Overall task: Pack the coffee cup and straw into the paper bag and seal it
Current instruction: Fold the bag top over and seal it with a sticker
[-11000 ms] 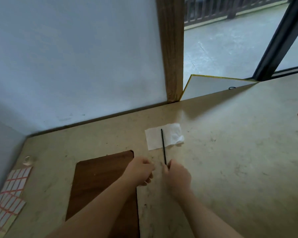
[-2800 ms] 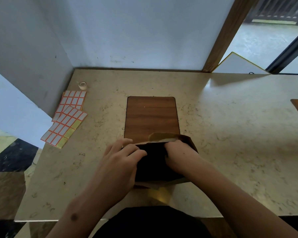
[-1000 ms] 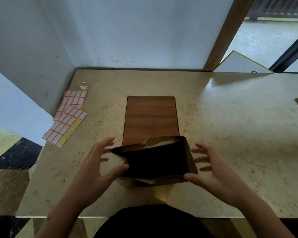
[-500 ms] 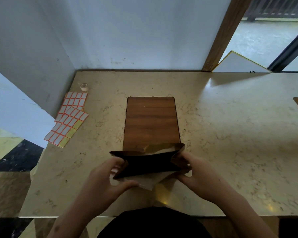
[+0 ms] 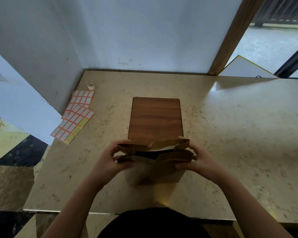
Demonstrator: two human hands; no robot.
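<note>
Off to the left of your left hand [image 5: 108,161], well apart, lie the label sheets [image 5: 75,117] with a small tape roll [image 5: 91,85] just beyond them (likely what you will seal with), parked clear of the work. Your left hand pinches the left end of the paper bag [image 5: 155,162] at its mouth, fingers wrapped over the folded rim. The bag stands upright between your hands on the table [image 5: 239,134], mouth facing up towards you, the mouth's long axis running from one hand to the other. You hold both ends to flatten the opening for closing, I judge. Something pale shows in the dark gap; cup and straw cannot be made out. Your right hand [image 5: 199,158] grips the right end likewise. The wooden board [image 5: 156,117] lies just beyond both hands.
</note>
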